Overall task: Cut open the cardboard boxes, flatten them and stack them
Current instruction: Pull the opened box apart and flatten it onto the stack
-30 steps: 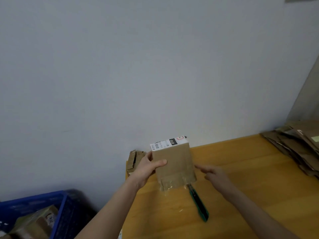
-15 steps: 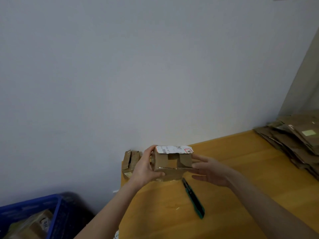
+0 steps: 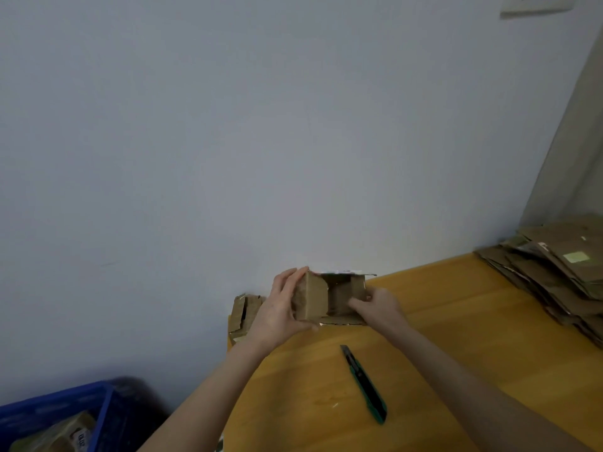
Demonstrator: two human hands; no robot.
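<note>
Flattening was your step: just above the worktop (image 3: pixel 456 337), your left grip (image 3: pixel 280 308) clasped the cut-open cardboard box (image 3: pixel 313 301), your right grip (image 3: pixel 378 305) pinched its flap, and the next move called for pressing it flat.

No text legible; label (image 3: pixel 80 435) on carton (image 3: pixel 49 438) in crate (image 3: pixel 65 399) blurred; held box (image 3: pixel 311 301) label edge-on.

We have tipped the cardboard box (image 3: pixel 329 298) open-end toward us; our right hand (image 3: pixel 375 306) now grips its edge.
</note>
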